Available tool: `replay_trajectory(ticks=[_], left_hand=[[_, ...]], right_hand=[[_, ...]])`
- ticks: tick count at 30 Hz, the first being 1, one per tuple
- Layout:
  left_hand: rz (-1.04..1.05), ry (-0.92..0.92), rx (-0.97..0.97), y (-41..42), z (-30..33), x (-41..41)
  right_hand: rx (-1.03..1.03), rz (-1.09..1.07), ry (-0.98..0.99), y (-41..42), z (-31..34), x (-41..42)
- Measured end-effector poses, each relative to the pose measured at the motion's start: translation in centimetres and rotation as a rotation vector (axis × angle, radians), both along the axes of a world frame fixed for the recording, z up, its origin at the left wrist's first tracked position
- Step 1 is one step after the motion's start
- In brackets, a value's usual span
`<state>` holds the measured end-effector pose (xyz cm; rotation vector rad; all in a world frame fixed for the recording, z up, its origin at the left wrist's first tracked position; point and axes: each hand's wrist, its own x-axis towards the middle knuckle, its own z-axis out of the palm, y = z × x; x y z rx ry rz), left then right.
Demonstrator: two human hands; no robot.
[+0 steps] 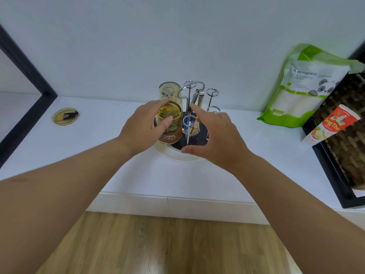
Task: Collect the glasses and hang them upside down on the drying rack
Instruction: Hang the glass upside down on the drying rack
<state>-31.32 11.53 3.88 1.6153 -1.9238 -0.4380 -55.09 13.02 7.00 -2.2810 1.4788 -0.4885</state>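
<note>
Two amber glasses [169, 123] sit mouth-down at the left of the drying rack [194, 99], one behind the other on the chrome prongs. The nearer one, with a brown label band, is pinched between the thumb and fingers of the left hand [145, 127]. Beside it a smaller clear glass [189, 124] stands over a prong near the centre. The right hand [213, 135] hovers over the rack's round white base [183, 156], fingers spread, holding nothing. The rack stands on a white counter [237, 175], with a round lid [65, 116] well off to the left and a green-and-white pouch [308, 86] to the right. I'd worry about the gripped glass: let go before it seats and it could tip against its neighbour, or catch a prong and rock the rack.
</note>
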Motion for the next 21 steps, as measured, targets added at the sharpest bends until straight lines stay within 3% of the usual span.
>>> replay_trajectory(ticks=[14, 18, 21], left_hand=[[0.046, 0.240, 0.087, -0.1, 0.2, -0.4], [0.111, 0.385, 0.085, 0.5, 2.0, -0.7], [0.113, 0.396, 0.055, 1.0, 4.6, -0.9]], right_hand=[[-0.002, 0.002, -0.069, -0.7, -0.2, -0.5], [0.012, -0.020, -0.092, -0.5, 1.1, -1.3], [0.008, -0.036, -0.115, -0.4, 3.6, -1.9]])
